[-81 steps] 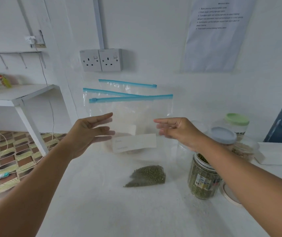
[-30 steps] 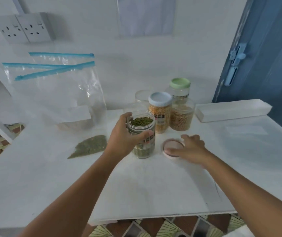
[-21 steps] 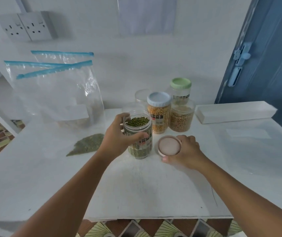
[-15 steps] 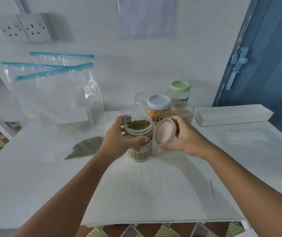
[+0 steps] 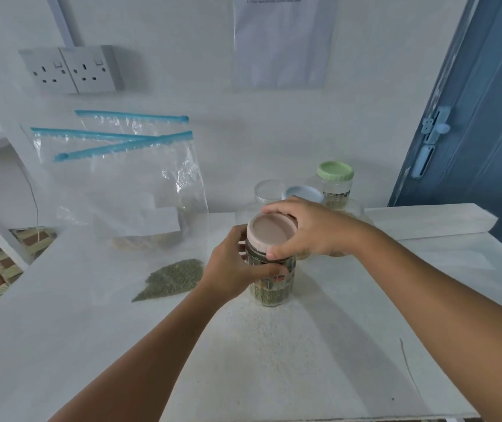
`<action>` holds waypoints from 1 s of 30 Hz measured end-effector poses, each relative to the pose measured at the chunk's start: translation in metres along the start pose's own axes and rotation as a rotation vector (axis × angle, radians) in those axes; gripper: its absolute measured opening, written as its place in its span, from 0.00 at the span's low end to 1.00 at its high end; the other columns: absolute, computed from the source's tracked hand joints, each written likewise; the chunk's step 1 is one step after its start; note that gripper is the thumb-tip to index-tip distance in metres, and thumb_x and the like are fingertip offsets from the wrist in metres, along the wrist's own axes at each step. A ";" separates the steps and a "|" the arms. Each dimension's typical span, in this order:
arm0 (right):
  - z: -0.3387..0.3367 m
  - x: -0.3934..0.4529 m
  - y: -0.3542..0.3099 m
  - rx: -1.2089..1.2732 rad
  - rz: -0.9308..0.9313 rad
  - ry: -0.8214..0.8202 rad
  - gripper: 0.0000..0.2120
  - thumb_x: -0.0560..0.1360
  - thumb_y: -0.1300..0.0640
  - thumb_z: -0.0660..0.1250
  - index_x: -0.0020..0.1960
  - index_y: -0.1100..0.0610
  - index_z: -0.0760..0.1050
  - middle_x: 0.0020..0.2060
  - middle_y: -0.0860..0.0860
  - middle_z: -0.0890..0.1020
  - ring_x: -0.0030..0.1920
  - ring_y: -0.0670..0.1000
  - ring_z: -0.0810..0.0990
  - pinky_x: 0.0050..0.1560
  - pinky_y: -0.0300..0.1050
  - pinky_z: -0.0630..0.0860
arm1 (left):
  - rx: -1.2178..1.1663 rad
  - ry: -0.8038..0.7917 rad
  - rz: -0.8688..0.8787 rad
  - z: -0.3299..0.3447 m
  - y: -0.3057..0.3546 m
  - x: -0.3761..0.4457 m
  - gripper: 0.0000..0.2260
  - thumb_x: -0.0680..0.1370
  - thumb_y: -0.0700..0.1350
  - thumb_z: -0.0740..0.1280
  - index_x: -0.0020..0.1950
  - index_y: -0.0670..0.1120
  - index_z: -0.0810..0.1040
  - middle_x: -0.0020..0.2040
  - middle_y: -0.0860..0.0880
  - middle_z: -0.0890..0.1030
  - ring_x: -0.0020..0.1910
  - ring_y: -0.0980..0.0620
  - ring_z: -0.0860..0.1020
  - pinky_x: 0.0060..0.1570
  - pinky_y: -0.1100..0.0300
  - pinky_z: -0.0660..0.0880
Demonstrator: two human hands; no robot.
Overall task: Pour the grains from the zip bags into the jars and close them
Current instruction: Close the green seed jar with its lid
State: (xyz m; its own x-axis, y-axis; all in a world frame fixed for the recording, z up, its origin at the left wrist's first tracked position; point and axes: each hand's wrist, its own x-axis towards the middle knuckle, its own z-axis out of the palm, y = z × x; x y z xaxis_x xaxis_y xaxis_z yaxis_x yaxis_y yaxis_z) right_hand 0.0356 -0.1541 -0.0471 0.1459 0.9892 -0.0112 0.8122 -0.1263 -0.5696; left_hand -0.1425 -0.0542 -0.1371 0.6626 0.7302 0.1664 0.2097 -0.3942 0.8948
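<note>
A clear jar of green grains [image 5: 271,287] stands on the white table [image 5: 274,360]. My left hand [image 5: 231,271] grips the jar's side. A pink lid [image 5: 271,231] sits on the jar's mouth, and my right hand [image 5: 307,229] holds it by the rim. Clear zip bags with blue seals [image 5: 116,178] lean against the wall at the left. A small bag corner with green grains [image 5: 172,278] lies flat in front of them.
Behind my right hand stand a jar with a blue lid [image 5: 303,193], a jar with a green lid [image 5: 335,184] and a clear-lidded jar [image 5: 266,190]. A white box [image 5: 426,219] lies at the right, by a blue door [image 5: 487,117]. Wall sockets [image 5: 70,70] are above.
My right hand picked the pink lid up from the table and brought it left onto the jar's mouth. My left hand kept its hold on the jar.
</note>
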 end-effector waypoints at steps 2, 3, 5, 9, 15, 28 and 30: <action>-0.001 0.005 0.001 0.004 0.010 -0.039 0.46 0.64 0.41 0.84 0.78 0.41 0.67 0.70 0.38 0.70 0.70 0.43 0.72 0.67 0.48 0.76 | -0.008 -0.027 -0.003 -0.002 0.000 0.003 0.41 0.60 0.55 0.87 0.68 0.55 0.74 0.58 0.59 0.82 0.56 0.64 0.80 0.55 0.63 0.79; -0.002 0.008 0.001 0.005 0.012 -0.056 0.47 0.63 0.40 0.84 0.77 0.41 0.68 0.69 0.37 0.71 0.69 0.43 0.73 0.67 0.48 0.77 | -0.013 -0.038 -0.009 -0.003 0.000 0.004 0.41 0.60 0.55 0.88 0.68 0.55 0.74 0.58 0.59 0.82 0.56 0.63 0.80 0.55 0.62 0.79; -0.005 0.011 0.001 -0.026 0.012 -0.081 0.47 0.62 0.39 0.84 0.76 0.41 0.68 0.68 0.37 0.72 0.68 0.43 0.74 0.67 0.49 0.77 | -0.024 -0.046 -0.017 -0.004 -0.001 0.006 0.41 0.59 0.55 0.88 0.68 0.56 0.73 0.58 0.59 0.82 0.55 0.63 0.80 0.55 0.61 0.80; -0.008 0.015 0.000 -0.088 -0.001 -0.085 0.45 0.63 0.41 0.84 0.76 0.41 0.69 0.67 0.38 0.72 0.67 0.44 0.74 0.66 0.48 0.76 | -0.039 -0.038 -0.009 -0.002 -0.001 0.006 0.41 0.59 0.54 0.88 0.68 0.55 0.73 0.58 0.59 0.81 0.54 0.65 0.80 0.53 0.65 0.79; -0.006 0.016 0.003 -0.102 0.000 -0.076 0.45 0.61 0.38 0.83 0.75 0.38 0.69 0.67 0.37 0.71 0.67 0.44 0.74 0.65 0.47 0.76 | -0.054 0.007 0.015 -0.003 -0.004 0.002 0.44 0.56 0.57 0.88 0.68 0.54 0.73 0.60 0.59 0.82 0.60 0.60 0.80 0.61 0.62 0.77; -0.015 0.018 -0.008 -0.203 0.007 -0.127 0.44 0.64 0.41 0.84 0.76 0.40 0.68 0.66 0.40 0.70 0.66 0.45 0.72 0.62 0.43 0.73 | -0.044 -0.036 -0.010 -0.008 -0.003 0.004 0.41 0.57 0.55 0.88 0.67 0.53 0.78 0.58 0.57 0.85 0.58 0.62 0.82 0.59 0.65 0.78; -0.017 0.019 -0.009 -0.208 0.005 -0.136 0.44 0.64 0.41 0.84 0.76 0.40 0.69 0.66 0.40 0.70 0.66 0.45 0.72 0.64 0.45 0.74 | -0.029 -0.036 -0.012 -0.008 -0.003 0.004 0.41 0.57 0.57 0.88 0.67 0.54 0.77 0.58 0.57 0.85 0.58 0.61 0.82 0.60 0.62 0.79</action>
State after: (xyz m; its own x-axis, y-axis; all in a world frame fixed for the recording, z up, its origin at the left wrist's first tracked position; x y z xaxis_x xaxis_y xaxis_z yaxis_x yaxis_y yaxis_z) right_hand 0.0404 -0.1355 -0.0285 0.0842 0.9877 -0.1321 0.9124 -0.1297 -0.3882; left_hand -0.1463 -0.0452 -0.1361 0.6861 0.7137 0.1412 0.1972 -0.3692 0.9082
